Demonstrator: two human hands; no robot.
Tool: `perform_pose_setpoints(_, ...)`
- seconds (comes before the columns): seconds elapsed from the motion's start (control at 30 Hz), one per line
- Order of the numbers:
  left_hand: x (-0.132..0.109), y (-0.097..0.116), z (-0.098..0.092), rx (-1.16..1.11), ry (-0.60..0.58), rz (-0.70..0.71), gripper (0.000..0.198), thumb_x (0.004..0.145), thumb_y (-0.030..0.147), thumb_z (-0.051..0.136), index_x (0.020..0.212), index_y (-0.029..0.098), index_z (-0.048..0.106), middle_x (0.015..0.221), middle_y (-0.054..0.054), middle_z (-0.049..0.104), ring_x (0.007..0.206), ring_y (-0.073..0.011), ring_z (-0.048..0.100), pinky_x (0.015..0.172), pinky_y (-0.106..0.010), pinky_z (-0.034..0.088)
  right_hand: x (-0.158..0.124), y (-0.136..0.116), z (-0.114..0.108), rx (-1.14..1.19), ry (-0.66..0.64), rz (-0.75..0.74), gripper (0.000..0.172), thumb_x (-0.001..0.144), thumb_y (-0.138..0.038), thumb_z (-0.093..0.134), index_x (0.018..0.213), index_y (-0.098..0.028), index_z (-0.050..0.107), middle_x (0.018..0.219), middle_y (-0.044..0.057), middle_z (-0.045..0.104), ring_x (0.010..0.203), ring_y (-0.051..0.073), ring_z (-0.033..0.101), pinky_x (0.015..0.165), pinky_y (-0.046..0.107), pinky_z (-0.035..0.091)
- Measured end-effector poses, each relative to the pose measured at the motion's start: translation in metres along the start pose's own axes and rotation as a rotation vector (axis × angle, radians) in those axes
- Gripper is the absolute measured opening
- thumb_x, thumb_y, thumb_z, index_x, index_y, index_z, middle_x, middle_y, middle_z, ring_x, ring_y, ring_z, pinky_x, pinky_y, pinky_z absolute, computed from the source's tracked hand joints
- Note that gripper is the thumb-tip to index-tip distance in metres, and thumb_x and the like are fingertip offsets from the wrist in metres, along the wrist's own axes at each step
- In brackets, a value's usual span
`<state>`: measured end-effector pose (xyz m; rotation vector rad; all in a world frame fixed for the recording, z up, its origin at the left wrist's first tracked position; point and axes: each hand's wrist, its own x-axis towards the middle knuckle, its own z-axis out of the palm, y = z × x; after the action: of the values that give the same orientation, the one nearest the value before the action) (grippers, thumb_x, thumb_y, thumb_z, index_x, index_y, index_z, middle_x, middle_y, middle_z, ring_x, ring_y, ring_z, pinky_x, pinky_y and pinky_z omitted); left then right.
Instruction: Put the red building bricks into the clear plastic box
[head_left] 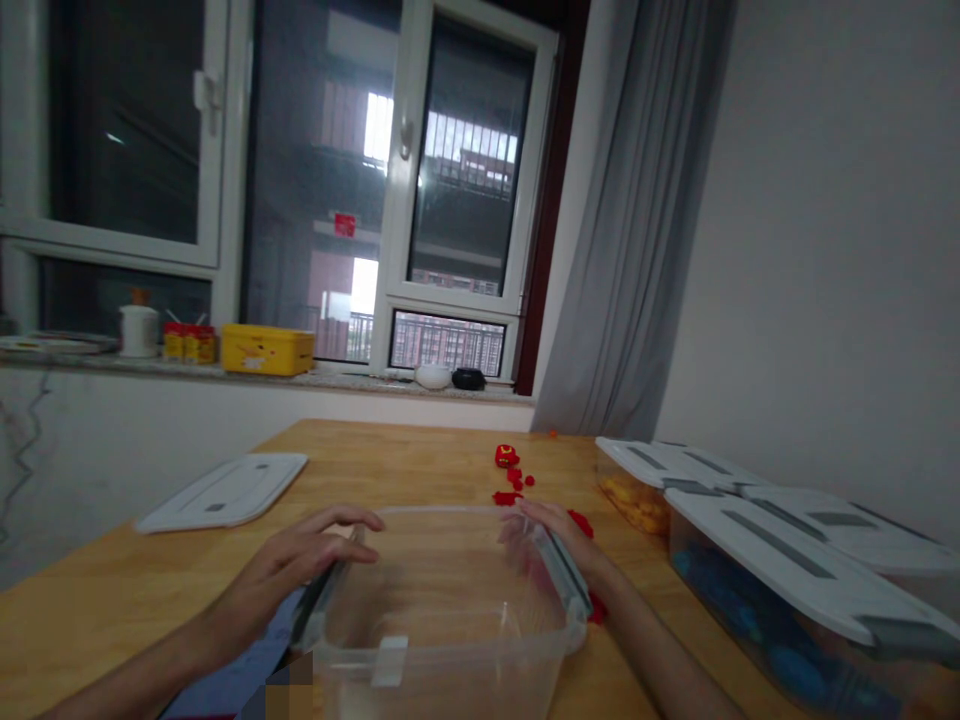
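A clear plastic storage box (442, 640) without its lid stands in front of me, with grey latches on its sides. My left hand (315, 545) is at its left rim, fingers reaching over the edge. On the opposite side my right hand (555, 530) grips the right rim, its fingertips seen blurred through the plastic. The inside of the box looks bare. Red small pieces (514, 478) lie on the table beyond it, and more red bits (581, 522) show beside my right hand. A white lid (225, 492) lies flat to the left.
Lidded clear boxes (780, 550) with blue and orange contents line the table's right side. Bluish paper-like material (240, 670) lies under my left forearm. On the windowsill are a yellow box (267, 350), a white canister (139, 331) and two small pots. A grey curtain (615, 220) hangs behind.
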<state>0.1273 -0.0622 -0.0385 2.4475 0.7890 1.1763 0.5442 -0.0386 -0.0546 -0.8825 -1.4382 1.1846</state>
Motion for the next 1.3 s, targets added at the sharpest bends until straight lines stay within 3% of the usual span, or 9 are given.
perform_pose_setpoints(0.1,-0.001,-0.022,0.010,-0.015,0.055,-0.068,0.043,0.100,0.056,0.059,0.132,0.037,0.080,0.168,-0.007,0.057,0.152,-0.0388,0.054,0.124,-0.061,0.046,0.004,-0.002,-0.005,-0.230,0.082,-0.104,0.056,0.087,-0.078,0.069,0.088,-0.024,0.083,0.101,0.010,0.081,0.104,0.033,0.072,0.109,0.051,0.049)
perform_pose_setpoints(0.2,-0.001,-0.048,0.022,-0.188,0.051,-0.179,0.074,0.092,0.057,0.060,0.163,0.038,0.052,0.174,-0.007,0.050,0.162,-0.0408,0.040,0.130,-0.069,0.031,0.012,0.003,-0.022,-0.573,0.206,-0.175,0.046,0.093,-0.066,0.066,0.096,-0.023,0.083,0.110,0.012,0.078,0.115,0.034,0.066,0.114,0.050,0.045)
perform_pose_setpoints(0.27,0.000,-0.057,0.027,-0.330,0.014,-0.255,0.086,0.086,0.060,0.061,0.167,0.037,0.044,0.174,-0.009,0.050,0.162,-0.0418,0.040,0.130,-0.070,0.029,0.015,0.010,-0.036,-0.805,0.262,-0.171,0.037,0.095,-0.052,0.068,0.112,-0.023,0.082,0.124,0.014,0.074,0.127,0.033,0.061,0.119,0.048,0.042)
perform_pose_setpoints(0.4,0.003,-0.050,0.026,-0.531,-0.137,-0.335,0.088,0.088,0.062,0.065,0.168,0.035,0.040,0.167,-0.016,0.058,0.154,-0.0403,0.053,0.125,-0.067,0.041,0.017,0.023,-0.058,-1.049,0.273,-0.026,0.051,0.100,-0.044,0.060,0.143,-0.018,0.070,0.147,0.018,0.065,0.142,0.033,0.053,0.125,0.046,0.036)
perform_pose_setpoints(0.53,0.007,-0.040,0.022,-0.608,-0.187,-0.339,0.085,0.086,0.074,0.069,0.157,0.031,0.054,0.157,-0.021,0.066,0.142,-0.0411,0.066,0.121,-0.064,0.046,0.015,0.031,-0.066,-1.097,0.211,0.078,0.060,0.101,-0.044,0.059,0.151,-0.012,0.063,0.153,0.021,0.063,0.146,0.035,0.054,0.125,0.046,0.036)
perform_pose_setpoints(0.73,0.011,-0.073,0.034,-0.617,-0.189,-0.337,0.100,0.068,0.093,0.071,0.146,0.031,0.062,0.152,-0.024,0.070,0.137,-0.0436,0.069,0.115,-0.067,0.049,0.014,0.031,-0.067,-1.124,0.144,0.114,0.066,0.093,-0.040,0.066,0.153,-0.012,0.062,0.156,0.022,0.062,0.148,0.038,0.054,0.125,0.049,0.036)
perform_pose_setpoints(0.83,0.012,-0.080,0.036,-0.612,-0.189,-0.327,0.100,0.068,0.096,0.069,0.144,0.032,0.062,0.153,-0.024,0.069,0.137,-0.0428,0.069,0.114,-0.065,0.050,0.014,0.031,-0.067,-1.141,0.134,0.112,0.063,0.091,-0.039,0.067,0.148,-0.013,0.067,0.152,0.021,0.065,0.145,0.038,0.057,0.123,0.047,0.038)
perform_pose_setpoints(1.1,0.015,-0.054,0.018,-0.586,-0.258,-0.301,0.083,0.081,0.087,0.069,0.143,0.032,0.064,0.152,-0.023,0.069,0.137,-0.0392,0.070,0.114,-0.063,0.050,0.013,0.028,-0.066,-1.153,0.145,0.049,0.044,0.090,-0.036,0.068,0.129,-0.018,0.078,0.137,0.018,0.076,0.130,0.035,0.067,0.114,0.045,0.044)
perform_pose_setpoints(1.3,0.013,-0.094,0.034,-0.623,-0.245,-0.305,0.091,0.072,0.093,0.070,0.140,0.033,0.063,0.149,-0.023,0.070,0.133,-0.0416,0.071,0.107,-0.062,0.053,0.011,0.024,-0.065,-1.080,0.155,-0.011,0.032,0.090,-0.036,0.069,0.112,-0.018,0.082,0.120,0.016,0.081,0.114,0.033,0.072,0.101,0.042,0.050)
